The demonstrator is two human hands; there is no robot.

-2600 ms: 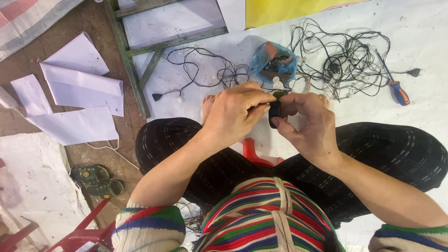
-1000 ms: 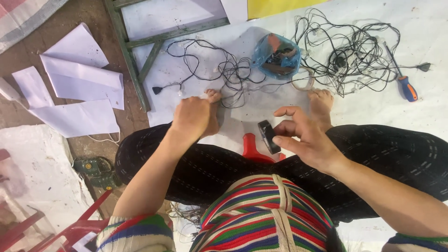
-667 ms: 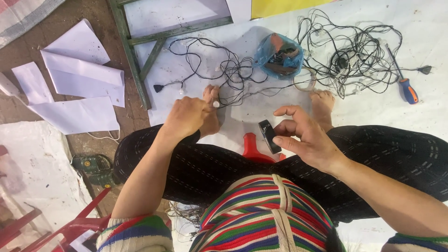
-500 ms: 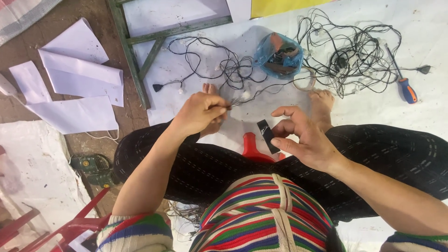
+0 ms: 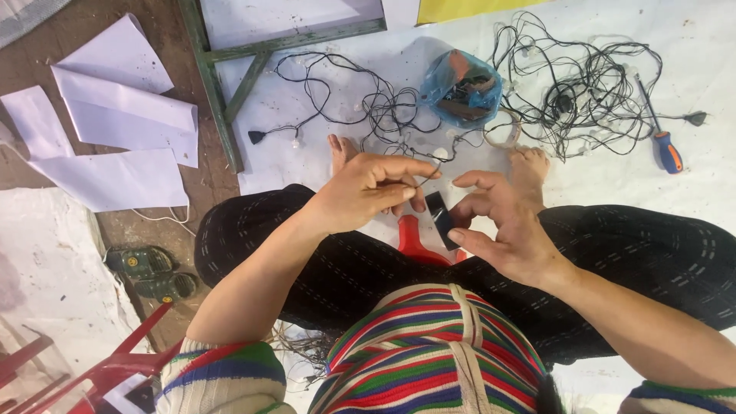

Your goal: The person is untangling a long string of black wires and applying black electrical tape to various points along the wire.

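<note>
On the white floor sheet (image 5: 322, 107), centre frame, the left hand (image 5: 366, 192) pinches a thin wire (image 5: 426, 170); the right hand (image 5: 502, 226) grips a small black block (image 5: 440, 218). Best bring the wire tip in slowly, block steady.

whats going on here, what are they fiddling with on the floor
A person sits cross-legged on a white sheet. The right hand holds a small black block, and the left hand pinches the end of a thin wire close beside it. A tangle of black wires, a blue bag of parts and an orange-handled screwdriver lie just beyond the feet.
</note>
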